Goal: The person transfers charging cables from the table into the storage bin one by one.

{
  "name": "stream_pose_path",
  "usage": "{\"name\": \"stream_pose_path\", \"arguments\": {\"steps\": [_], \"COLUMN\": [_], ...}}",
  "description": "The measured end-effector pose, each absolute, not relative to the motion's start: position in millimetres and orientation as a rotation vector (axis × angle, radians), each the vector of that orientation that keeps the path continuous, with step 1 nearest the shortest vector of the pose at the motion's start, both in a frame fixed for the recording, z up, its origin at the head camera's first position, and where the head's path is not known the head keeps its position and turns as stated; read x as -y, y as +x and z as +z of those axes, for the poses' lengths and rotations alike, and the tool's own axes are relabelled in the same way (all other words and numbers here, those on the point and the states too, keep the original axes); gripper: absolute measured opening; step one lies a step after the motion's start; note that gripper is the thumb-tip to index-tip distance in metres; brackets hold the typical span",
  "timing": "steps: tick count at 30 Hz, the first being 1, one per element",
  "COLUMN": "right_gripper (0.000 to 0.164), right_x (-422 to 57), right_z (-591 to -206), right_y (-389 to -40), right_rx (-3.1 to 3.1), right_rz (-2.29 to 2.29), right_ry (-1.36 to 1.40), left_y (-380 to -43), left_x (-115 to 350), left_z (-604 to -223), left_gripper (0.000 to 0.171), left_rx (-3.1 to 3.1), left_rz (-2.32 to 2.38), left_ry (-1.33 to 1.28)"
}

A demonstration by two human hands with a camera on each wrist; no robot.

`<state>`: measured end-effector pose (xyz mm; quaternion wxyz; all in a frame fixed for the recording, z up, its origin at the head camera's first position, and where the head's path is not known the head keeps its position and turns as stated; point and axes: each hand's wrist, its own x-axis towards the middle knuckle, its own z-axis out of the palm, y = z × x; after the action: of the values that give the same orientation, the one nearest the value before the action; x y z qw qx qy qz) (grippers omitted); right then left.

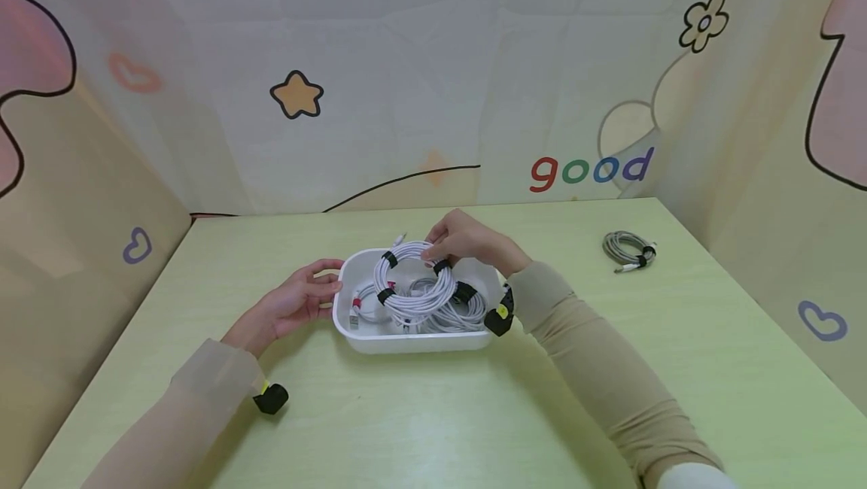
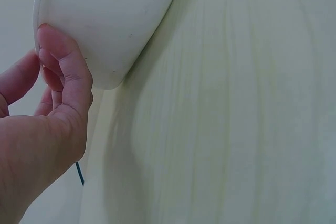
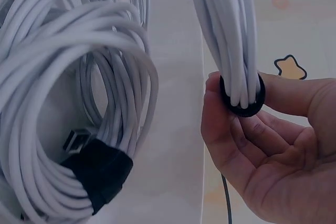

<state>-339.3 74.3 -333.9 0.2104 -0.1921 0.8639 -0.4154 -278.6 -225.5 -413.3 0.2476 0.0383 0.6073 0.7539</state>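
A white plastic bin [image 1: 413, 345] sits on the table, with coiled cables inside. At its left end my left hand [image 1: 298, 298] grips the rim between thumb and fingers; the left wrist view shows the fingertips [image 2: 55, 40] against the outer wall. My right hand [image 1: 462, 239] pinches a white coiled cable [image 1: 412, 311] by a black strap [image 3: 257, 102], its loop tilted over the bin. Beneath lies another white coil [image 3: 126, 40] with a wide black strap [image 3: 100, 174]. A thinner cable with a red tie [image 1: 357, 303] rests at the bin's left side.
A grey coiled cable [image 1: 615, 253] with a black strap and white plug lies on the table [image 1: 420, 414] at the back right. Printed cloth [image 1: 406, 98] walls in the table at the back and both sides.
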Motion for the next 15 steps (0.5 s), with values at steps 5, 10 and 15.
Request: {"name": "stream_pose_path", "arguments": {"steps": [5, 10, 15], "right_gripper": [0.021, 0.021, 0.020], "right_x": [-64.9, -58.3, -52.8], "right_z": [-334.0, -334.6, -334.6], "right_y": [-337.1, -337.4, -335.3], "right_rx": [-2.389, -2.395, -2.405], "right_rz": [-1.151, -1.144, -1.132], "right_ry": [-0.549, -0.532, -0.518], "left_y": [-278.8, -278.4, -278.2], "left_x": [225.2, 224.7, 224.6], "left_z": [-413.3, -412.8, -412.4], "left_gripper": [0.040, 0.039, 0.038], "left_rx": [-1.661, -1.657, -1.657], "left_rz": [2.053, 2.057, 2.053], "left_ry": [0.102, 0.110, 0.112]}}
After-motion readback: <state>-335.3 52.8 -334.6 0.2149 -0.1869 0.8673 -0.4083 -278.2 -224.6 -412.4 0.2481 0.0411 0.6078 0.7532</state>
